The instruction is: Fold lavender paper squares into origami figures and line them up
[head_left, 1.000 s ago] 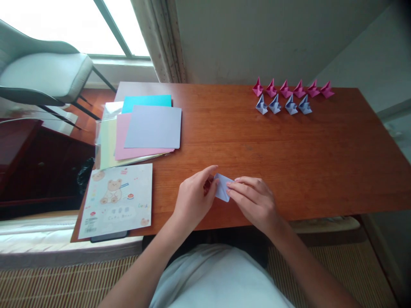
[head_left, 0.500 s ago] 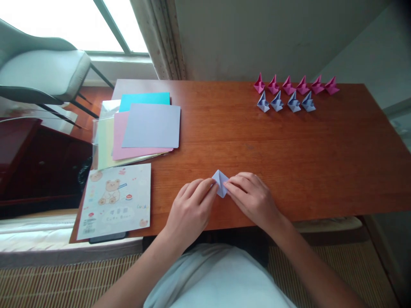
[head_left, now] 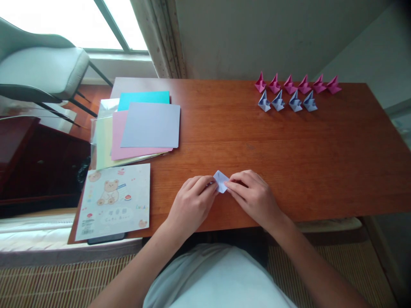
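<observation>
A small folded piece of pale lavender paper point(head_left: 221, 180) is held between my hands near the table's front edge. It is roughly diamond-shaped, with a crease running down from its top corner. My left hand point(head_left: 194, 202) pinches its left corner between thumb and fingers. At the right corner, my right hand point(head_left: 253, 196) grips it with thumb and index finger, the fingertips partly over the paper. The underside of the paper is hidden.
On the wooden table point(head_left: 221, 124), a row of pink origami pieces point(head_left: 290, 85) stands behind a row of lavender origami pieces point(head_left: 295, 102). Coloured paper sheets point(head_left: 150, 126) lie at left, above a bear-print booklet point(head_left: 115, 201) partly covering a dark flat object point(head_left: 105, 239).
The folded paper has turned slightly and its visible face looks different. Both hands have shifted a little, still holding its corners. The view has moved slightly.
</observation>
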`<state>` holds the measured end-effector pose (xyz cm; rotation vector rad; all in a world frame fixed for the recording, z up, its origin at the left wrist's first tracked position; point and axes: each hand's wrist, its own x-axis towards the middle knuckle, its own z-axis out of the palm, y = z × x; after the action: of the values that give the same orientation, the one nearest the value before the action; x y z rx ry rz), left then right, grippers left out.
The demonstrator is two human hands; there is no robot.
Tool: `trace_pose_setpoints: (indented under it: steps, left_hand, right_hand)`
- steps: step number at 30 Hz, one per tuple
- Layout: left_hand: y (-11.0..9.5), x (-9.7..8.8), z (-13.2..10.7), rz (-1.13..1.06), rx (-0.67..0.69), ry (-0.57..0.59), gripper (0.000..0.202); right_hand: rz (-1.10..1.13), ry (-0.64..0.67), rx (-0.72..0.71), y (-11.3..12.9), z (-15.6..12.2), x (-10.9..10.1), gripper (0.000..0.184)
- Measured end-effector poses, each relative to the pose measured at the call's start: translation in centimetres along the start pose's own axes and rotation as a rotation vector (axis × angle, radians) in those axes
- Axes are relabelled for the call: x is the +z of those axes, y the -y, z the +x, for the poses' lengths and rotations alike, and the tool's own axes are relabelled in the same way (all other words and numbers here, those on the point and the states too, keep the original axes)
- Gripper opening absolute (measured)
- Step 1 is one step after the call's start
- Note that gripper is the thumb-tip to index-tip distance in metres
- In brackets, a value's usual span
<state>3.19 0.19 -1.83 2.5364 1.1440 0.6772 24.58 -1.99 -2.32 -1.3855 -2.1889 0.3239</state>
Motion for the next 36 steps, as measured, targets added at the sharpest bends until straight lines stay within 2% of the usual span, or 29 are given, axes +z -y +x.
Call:
trace_pose_setpoints:
  steps: [5,12,19,28,36]
  left_hand:
    - [0.2,0.1,0.7,-0.113,-0.127,-0.007,0.017]
    - [-0.2,-0.1,1.6,-0.103,-0.248,0.026,0.019]
    - [-0.6,-0.4,2.0,-0.032,-0.331,0.030,0.015]
    - [-0.3,-0.3,1.9,-0.043,-0.336,0.011,0.018]
    - [-0.8,-0.5,2.2,0.004,-0.385,0.065,0.015]
  right_hand:
    - [0.158,0.023,0.156,0.1,0.9,-0.1,0.013]
    - [0.188,0.062,0.295,0.3,2.2,-0.4,0.006]
    - [0.176,0.066,0.332,0.3,2.6,0.0,0.012]
    - [0.140,0.110,0.430,0.9,3.3,-0.1,0.012]
    - [0.118,0.093,0.457,0.9,3.3,0.3,0.011]
